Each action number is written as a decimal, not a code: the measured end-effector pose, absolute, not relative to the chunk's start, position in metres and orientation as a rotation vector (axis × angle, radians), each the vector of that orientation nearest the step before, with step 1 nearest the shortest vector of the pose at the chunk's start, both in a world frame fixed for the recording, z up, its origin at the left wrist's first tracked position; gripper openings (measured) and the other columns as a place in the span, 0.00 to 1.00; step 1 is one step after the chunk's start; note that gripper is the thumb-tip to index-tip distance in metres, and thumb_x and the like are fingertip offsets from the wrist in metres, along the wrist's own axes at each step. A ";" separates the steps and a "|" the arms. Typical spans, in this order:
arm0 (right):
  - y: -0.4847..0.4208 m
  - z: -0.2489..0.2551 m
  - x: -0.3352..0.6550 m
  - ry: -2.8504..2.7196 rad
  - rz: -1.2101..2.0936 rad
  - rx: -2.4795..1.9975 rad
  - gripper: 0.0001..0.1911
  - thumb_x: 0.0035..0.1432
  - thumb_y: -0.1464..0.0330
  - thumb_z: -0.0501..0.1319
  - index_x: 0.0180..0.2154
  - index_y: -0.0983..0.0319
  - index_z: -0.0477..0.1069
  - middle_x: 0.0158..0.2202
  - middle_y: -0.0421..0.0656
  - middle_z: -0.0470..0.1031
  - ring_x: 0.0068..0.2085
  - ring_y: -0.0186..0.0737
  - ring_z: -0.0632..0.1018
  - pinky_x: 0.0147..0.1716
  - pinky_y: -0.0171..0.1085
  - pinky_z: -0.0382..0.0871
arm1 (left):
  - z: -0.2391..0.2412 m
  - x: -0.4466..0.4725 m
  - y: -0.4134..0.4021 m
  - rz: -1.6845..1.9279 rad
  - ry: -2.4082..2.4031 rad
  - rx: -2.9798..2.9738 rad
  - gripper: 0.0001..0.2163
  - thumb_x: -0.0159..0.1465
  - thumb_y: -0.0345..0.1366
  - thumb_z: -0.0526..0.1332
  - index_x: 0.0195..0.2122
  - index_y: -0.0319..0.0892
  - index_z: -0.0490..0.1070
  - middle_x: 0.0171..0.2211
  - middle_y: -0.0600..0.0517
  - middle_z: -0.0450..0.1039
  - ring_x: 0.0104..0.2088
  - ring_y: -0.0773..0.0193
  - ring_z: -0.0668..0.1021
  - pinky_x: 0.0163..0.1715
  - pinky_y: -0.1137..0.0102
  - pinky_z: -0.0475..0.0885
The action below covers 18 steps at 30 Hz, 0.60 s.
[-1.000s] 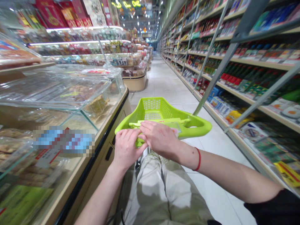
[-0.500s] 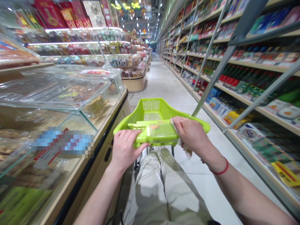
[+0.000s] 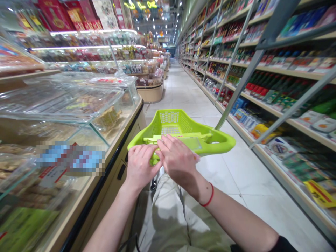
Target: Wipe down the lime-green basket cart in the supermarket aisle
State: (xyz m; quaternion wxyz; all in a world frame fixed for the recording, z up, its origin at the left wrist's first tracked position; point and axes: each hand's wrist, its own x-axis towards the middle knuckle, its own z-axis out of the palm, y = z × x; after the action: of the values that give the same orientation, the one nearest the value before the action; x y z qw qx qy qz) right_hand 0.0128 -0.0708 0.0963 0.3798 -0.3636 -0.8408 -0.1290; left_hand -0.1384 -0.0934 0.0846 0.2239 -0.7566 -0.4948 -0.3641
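A lime-green shopping cart (image 3: pixel 220 141) with a perforated basket is right in front of me. My left hand (image 3: pixel 141 159) is wrapped round the left part of its handle (image 3: pixel 193 143). Beside it, my right hand (image 3: pixel 178 155) lies over the middle of the handle, close against the left thumb. A small pale edge of a cloth (image 3: pixel 196 158) peeks out by the right hand; the rest is covered by the palm. The clear panel on the handle is partly hidden under my right fingers. No goods show in the visible part of the basket.
To the left runs a counter (image 3: pixel 136 120) with glass-sided bins of packaged food. Tall shelves (image 3: pixel 278 119) of bottles and packs line the right, with a slanted grey metal frame (image 3: pixel 240 87) before them. A tiled aisle (image 3: pixel 178 84) stretches ahead between displays.
My right hand has slid left along the handle with the cloth, from the right end of the clear panel to beside my left hand. My left hand and the cart have stayed put.
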 end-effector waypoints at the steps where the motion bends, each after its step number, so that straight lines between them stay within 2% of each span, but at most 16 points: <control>1: -0.069 0.096 0.017 -2.150 -0.325 -0.910 0.18 0.69 0.67 0.52 0.53 0.66 0.73 0.56 0.52 0.75 0.59 0.47 0.73 0.60 0.45 0.67 | 0.085 -0.139 -0.093 -0.996 -1.358 -2.101 0.09 0.61 0.36 0.63 0.43 0.43 0.71 0.37 0.50 0.79 0.39 0.57 0.78 0.43 0.61 0.64; 5: -0.065 0.093 0.049 -2.083 -0.396 -0.904 0.16 0.69 0.67 0.53 0.52 0.64 0.74 0.53 0.49 0.77 0.57 0.45 0.76 0.59 0.43 0.69 | 0.083 -0.144 -0.092 -0.969 -1.331 -2.128 0.16 0.59 0.43 0.67 0.45 0.42 0.70 0.38 0.50 0.79 0.39 0.56 0.78 0.43 0.60 0.64; 11: -0.059 0.083 0.114 -1.981 -0.456 -0.946 0.15 0.68 0.70 0.55 0.52 0.62 0.74 0.51 0.47 0.78 0.55 0.44 0.77 0.59 0.44 0.70 | 0.081 -0.147 -0.091 -0.990 -1.343 -2.143 0.18 0.59 0.48 0.67 0.46 0.43 0.71 0.39 0.49 0.80 0.40 0.56 0.78 0.44 0.60 0.65; 18: -0.054 0.069 0.150 -1.774 -0.489 -1.131 0.16 0.69 0.68 0.52 0.52 0.61 0.75 0.51 0.48 0.79 0.57 0.49 0.76 0.63 0.59 0.62 | 0.081 -0.146 -0.091 -0.991 -1.347 -2.133 0.19 0.60 0.49 0.66 0.46 0.43 0.71 0.39 0.49 0.80 0.40 0.56 0.78 0.44 0.60 0.64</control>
State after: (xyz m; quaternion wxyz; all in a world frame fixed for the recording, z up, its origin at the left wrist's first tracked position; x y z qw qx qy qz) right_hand 0.1503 -0.0539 0.0690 0.4714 -0.4617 -0.7243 -0.1997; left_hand -0.1460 -0.0905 0.0811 0.2141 -0.7687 -0.4855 -0.3572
